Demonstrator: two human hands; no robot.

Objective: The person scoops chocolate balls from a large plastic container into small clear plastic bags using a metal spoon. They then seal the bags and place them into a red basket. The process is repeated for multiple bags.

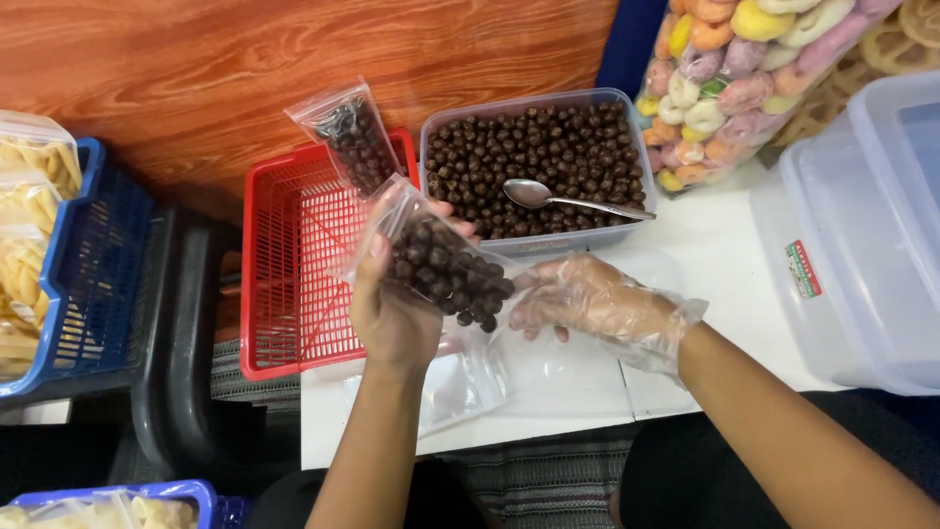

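Head view, left hand (392,304) gripping filled bag (446,269), upright

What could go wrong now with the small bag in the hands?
1. The bag is full of brown balls and lies tilted in the left hand; if its mouth is open, balls could roll out onto the table.
2. The right hand wears a loose plastic glove, so its grip on the bag may slip.
3. The spoon rests in the tub close by; a reach might knock it.
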